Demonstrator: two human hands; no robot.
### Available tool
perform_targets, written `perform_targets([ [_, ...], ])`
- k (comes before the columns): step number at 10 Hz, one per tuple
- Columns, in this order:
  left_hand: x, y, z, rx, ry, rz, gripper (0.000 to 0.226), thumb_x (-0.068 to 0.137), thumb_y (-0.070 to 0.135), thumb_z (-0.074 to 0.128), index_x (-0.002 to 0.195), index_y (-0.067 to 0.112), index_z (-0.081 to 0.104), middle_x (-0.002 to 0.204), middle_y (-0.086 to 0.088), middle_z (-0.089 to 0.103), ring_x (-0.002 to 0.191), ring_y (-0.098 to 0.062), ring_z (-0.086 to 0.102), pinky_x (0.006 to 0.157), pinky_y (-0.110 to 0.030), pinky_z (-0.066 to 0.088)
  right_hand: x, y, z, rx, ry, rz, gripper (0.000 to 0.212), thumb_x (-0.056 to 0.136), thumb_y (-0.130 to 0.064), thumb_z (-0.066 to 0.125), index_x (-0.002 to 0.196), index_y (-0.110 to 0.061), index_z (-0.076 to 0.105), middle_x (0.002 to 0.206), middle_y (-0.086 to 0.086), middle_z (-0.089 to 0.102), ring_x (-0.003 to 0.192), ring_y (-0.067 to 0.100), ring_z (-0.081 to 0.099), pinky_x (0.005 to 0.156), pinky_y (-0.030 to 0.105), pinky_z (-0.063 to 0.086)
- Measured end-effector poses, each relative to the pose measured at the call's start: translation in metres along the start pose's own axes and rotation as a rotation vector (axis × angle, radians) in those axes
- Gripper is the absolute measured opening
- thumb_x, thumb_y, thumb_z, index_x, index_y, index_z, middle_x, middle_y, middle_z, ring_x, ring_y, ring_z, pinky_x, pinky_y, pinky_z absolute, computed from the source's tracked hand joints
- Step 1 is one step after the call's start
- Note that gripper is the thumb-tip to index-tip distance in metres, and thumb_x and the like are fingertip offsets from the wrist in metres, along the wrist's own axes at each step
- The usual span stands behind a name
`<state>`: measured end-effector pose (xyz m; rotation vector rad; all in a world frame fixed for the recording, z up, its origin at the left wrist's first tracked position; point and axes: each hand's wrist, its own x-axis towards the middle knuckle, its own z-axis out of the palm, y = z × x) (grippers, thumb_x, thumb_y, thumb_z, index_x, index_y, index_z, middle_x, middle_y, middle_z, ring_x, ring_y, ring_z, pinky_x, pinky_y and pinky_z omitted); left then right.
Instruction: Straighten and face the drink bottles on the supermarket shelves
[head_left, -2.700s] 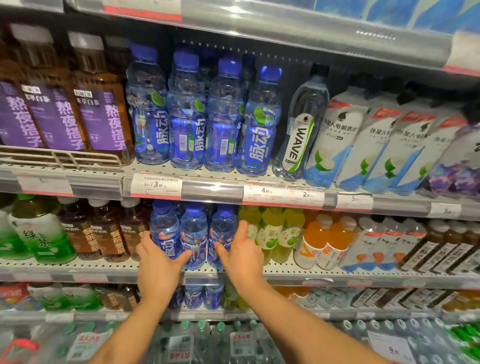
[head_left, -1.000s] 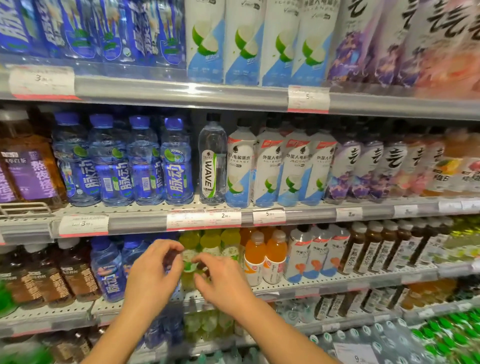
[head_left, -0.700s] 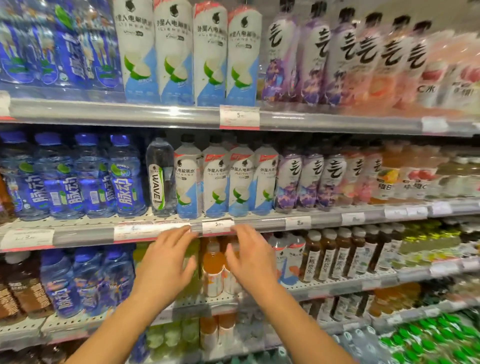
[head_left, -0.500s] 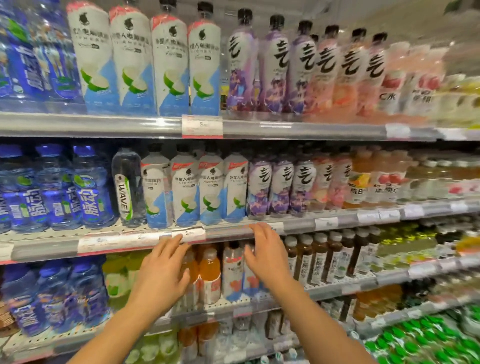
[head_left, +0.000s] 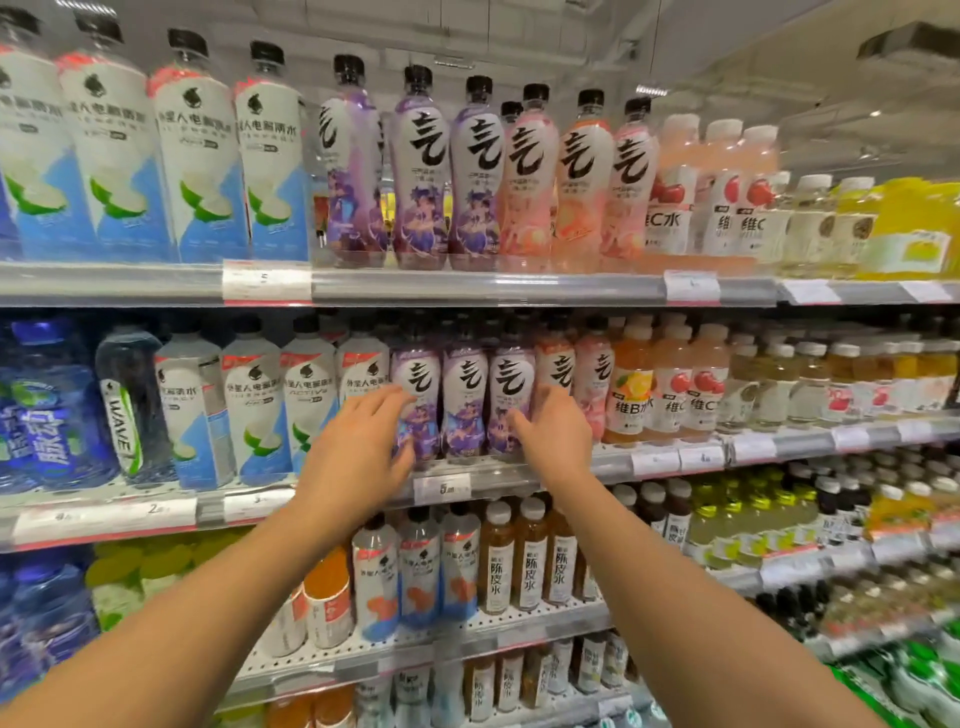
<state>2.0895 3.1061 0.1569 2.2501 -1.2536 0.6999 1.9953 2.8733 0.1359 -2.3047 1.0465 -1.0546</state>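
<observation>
Head view: purple bottles (head_left: 464, 400), three upright on the middle shelf (head_left: 519, 470) (labels forward). Left hand (head_left: 353, 457), grip released, fingers against the leftmost; right hand (head_left: 553, 434), grip released, touching the rightmost.

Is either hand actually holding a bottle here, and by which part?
Neither grips one. The left hand and right hand lie open against the label bodies of the purple bottles.
</observation>
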Motion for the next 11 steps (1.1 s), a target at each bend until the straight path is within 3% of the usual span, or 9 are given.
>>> perform_targets([
  [1,0.030,0.014,-0.001,-0.075,0.069,-0.130,0.066,0.093,0.031,0.066,0.150,0.019,0.036,0.152,-0.003,0.043,0.138,-0.024,0.042,0.110,-0.043,0.044,0.007,0.006,0.005,-0.028,-0.029,0.012,0.057,0.084,-0.062,0.069,0.117,-0.018,0.054,0.103,0.005,0.072,0.094,0.031,0.070,0.076,0.041,0.059],
  [3,0.064,0.020,0.011,-0.055,0.056,-0.291,0.086,0.092,0.035,0.071,0.158,0.014,0.019,0.155,-0.011,0.040,0.135,-0.031,0.047,0.104,-0.045,0.045,0.013,0.003,0.014,-0.128,-0.044,-0.004,0.055,0.084,-0.067,0.069,0.098,-0.016,0.055,0.087,0.002,0.065,0.086,0.028,0.069,0.061,0.033,0.046],
  [4,0.074,0.022,0.021,-0.034,0.064,-0.282,0.084,0.091,0.033,0.072,0.156,0.012,0.023,0.149,-0.013,0.049,0.126,-0.032,0.054,0.097,-0.043,0.049,0.018,0.002,0.017,-0.135,-0.034,-0.028,0.046,0.087,-0.059,0.072,0.097,-0.016,0.058,0.079,-0.002,0.059,0.082,0.025,0.067,0.060,0.032,0.044],
  [6,0.073,0.019,0.037,0.070,0.111,-0.236,0.067,0.091,0.027,0.072,0.148,0.010,0.041,0.139,-0.015,0.052,0.127,-0.034,0.048,0.104,-0.043,0.041,0.027,0.001,0.020,-0.129,-0.056,-0.080,0.044,0.088,-0.053,0.074,0.094,-0.011,0.059,0.078,0.003,0.064,0.081,0.027,0.065,0.064,0.034,0.047],
  [9,0.070,0.019,0.035,0.092,-0.016,-0.225,0.082,0.090,0.029,0.073,0.156,0.010,0.026,0.154,-0.017,0.034,0.139,-0.037,0.036,0.110,-0.045,0.039,0.028,-0.002,0.020,-0.154,-0.056,-0.092,0.041,0.089,-0.048,0.076,0.093,-0.010,0.061,0.080,0.006,0.065,0.077,0.028,0.064,0.064,0.035,0.047],
  [11,0.049,0.022,0.013,-0.004,0.019,-0.188,0.066,0.090,0.031,0.071,0.147,0.013,0.042,0.153,-0.009,0.040,0.138,-0.028,0.043,0.110,-0.042,0.041,0.001,-0.007,0.009,-0.103,-0.003,-0.128,0.034,0.092,-0.036,0.069,0.104,-0.007,0.058,0.088,0.008,0.065,0.085,0.031,0.065,0.061,0.034,0.046],
])
